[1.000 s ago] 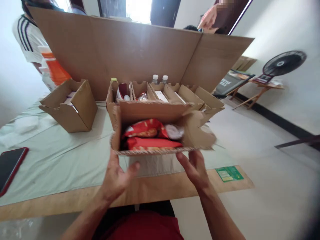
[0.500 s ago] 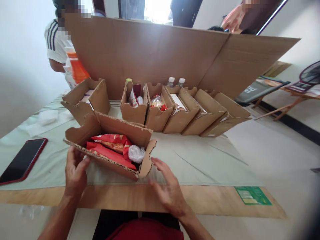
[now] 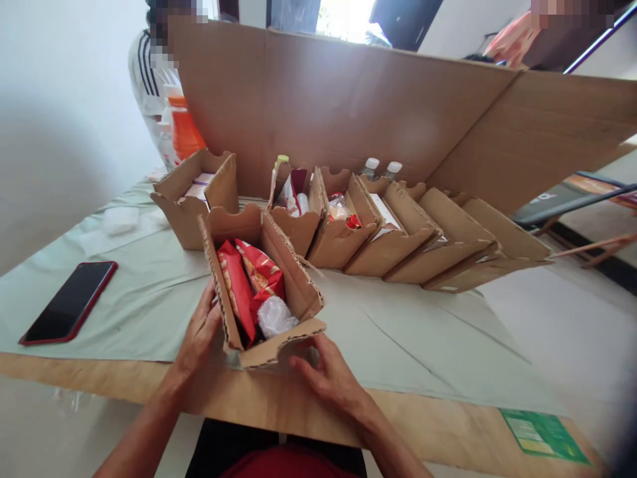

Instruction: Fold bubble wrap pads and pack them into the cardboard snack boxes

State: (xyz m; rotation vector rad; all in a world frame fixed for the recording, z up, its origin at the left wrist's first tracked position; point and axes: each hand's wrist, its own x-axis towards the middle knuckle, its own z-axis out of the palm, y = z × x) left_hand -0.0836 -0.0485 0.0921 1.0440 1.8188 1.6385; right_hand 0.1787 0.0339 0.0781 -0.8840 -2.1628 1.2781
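An open-topped cardboard box point(image 3: 293, 265) stands at an angle on the cloth in front of me. Inside it lie red snack packets point(image 3: 259, 271) and a bubble-wrapped item point(image 3: 275, 317). My left hand point(image 3: 199, 332) grips the box's left side, its fingertips partly hidden by the wall. At the near right corner, my right hand point(image 3: 331, 375) curls its fingers against the box below its notched front edge, with the thumb lower down. Both hands hold the same box from opposite sides.
Behind stands a row of similar boxes point(image 3: 338, 249), some with goods in them, and one box point(image 3: 174, 212) further left. A phone point(image 3: 70, 302) lies on the left. A tall cardboard panel point(image 3: 323, 106) rises at the back; a person point(image 3: 144, 73) is beyond it.
The box has turned clockwise, so its notched short end now faces me more. My left hand has shifted right along with its side, and my right hand has closed onto the near corner.
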